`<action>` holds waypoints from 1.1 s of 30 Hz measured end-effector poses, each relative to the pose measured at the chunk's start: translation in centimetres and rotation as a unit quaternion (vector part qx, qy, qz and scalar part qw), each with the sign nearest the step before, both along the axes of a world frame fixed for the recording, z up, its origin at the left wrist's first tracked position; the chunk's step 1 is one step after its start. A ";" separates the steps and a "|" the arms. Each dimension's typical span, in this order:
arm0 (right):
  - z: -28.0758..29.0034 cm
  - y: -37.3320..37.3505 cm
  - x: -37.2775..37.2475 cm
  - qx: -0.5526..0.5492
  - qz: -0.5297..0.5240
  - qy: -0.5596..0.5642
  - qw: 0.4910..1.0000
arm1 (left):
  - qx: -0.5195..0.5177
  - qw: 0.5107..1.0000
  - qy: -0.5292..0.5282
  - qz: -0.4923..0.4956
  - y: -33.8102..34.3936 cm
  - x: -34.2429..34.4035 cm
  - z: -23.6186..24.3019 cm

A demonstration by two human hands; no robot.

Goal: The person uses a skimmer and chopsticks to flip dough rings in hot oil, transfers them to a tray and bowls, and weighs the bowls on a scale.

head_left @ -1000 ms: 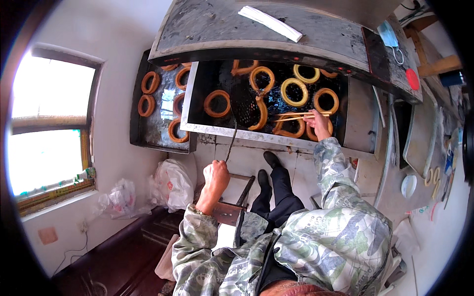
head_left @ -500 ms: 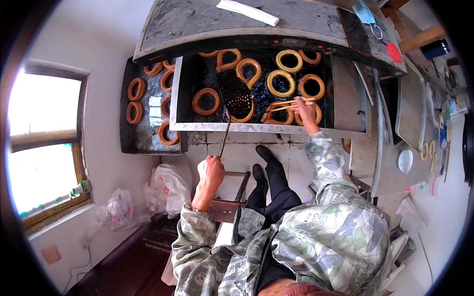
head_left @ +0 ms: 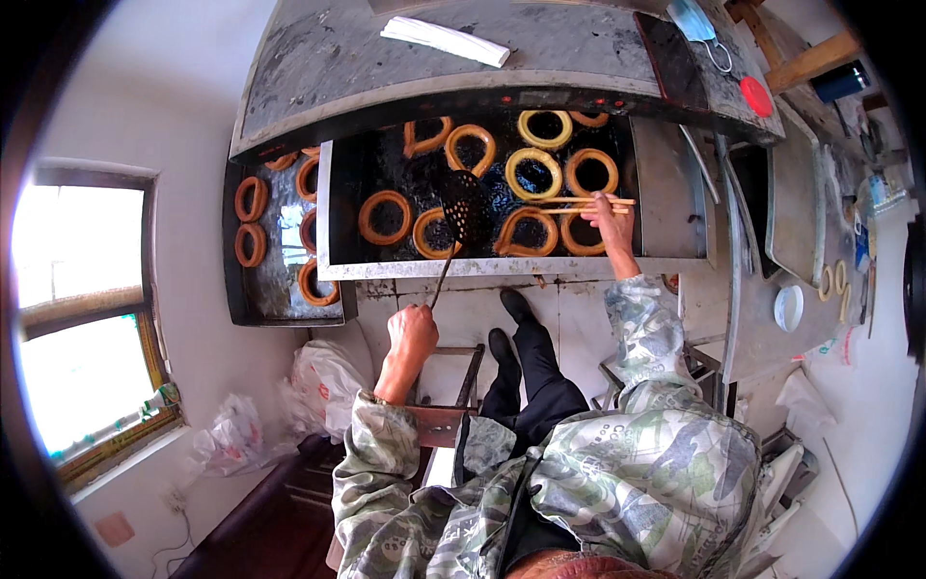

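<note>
My left hand [head_left: 410, 343] is closed on the long handle of a perforated skimmer [head_left: 461, 217], whose dark head is over the hot oil among the rings. In my right hand [head_left: 612, 222] is a pair of wooden chopsticks [head_left: 569, 208], reaching left just above a brown dough ring [head_left: 529, 217]. The fryer [head_left: 434, 270] holds several rings, some deep brown, others pale golden [head_left: 540, 125]. Left of it, a dark tray [head_left: 289, 272] holds several fried rings [head_left: 251, 246].
Behind the fryer is a grey ledge [head_left: 338, 77] with white paper [head_left: 444, 41], a face mask and a red disc [head_left: 755, 96]. At right are metal trays, a white bowl [head_left: 788, 307] and pale dough rings [head_left: 826, 282]. A window, plastic bags [head_left: 323, 376] and a stool are at left and below.
The skimmer head has risen into clearer view, with a ring showing beside it. My right hand and chopsticks have shifted slightly relative to the rings. The whole view has also shifted.
</note>
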State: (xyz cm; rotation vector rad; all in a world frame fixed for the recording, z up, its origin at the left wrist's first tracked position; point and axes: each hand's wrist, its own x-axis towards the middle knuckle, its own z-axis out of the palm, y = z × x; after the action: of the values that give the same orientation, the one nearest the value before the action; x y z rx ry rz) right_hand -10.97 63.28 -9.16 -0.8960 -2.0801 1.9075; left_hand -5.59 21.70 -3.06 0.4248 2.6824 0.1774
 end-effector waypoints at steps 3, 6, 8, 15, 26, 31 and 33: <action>0.8 0.5 -2.3 -0.020 -0.013 0.029 0.999 | -0.002 1.000 -0.009 0.009 0.5 -0.3 0.4; -2.8 1.3 -5.0 0.001 0.028 0.076 0.997 | -0.001 1.000 -0.018 0.013 2.2 -1.3 0.5; -6.4 1.2 -6.3 -0.011 0.009 0.109 0.994 | 0.003 1.000 -0.022 0.005 3.4 -2.3 0.5; -8.7 -0.4 -7.5 -0.141 -0.046 0.000 0.989 | -0.013 0.998 -0.038 0.047 3.9 -2.8 -1.2; -9.1 -0.7 -8.2 -0.169 -0.044 -0.041 0.984 | 0.021 0.996 -0.023 0.084 3.5 -3.1 -2.3; -8.6 -2.3 -9.0 -0.060 0.006 0.025 0.998 | 0.012 0.995 -0.033 0.094 1.8 -2.1 -2.4; -8.3 -2.5 -9.6 -0.034 0.013 0.047 0.998 | 0.019 0.995 -0.025 0.090 1.4 -2.1 -2.9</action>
State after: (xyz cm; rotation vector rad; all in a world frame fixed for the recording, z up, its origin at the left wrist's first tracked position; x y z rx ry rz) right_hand -20.60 60.80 -17.41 -0.7793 -1.9943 2.0045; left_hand -7.67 23.06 -5.97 0.1868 2.6694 0.2879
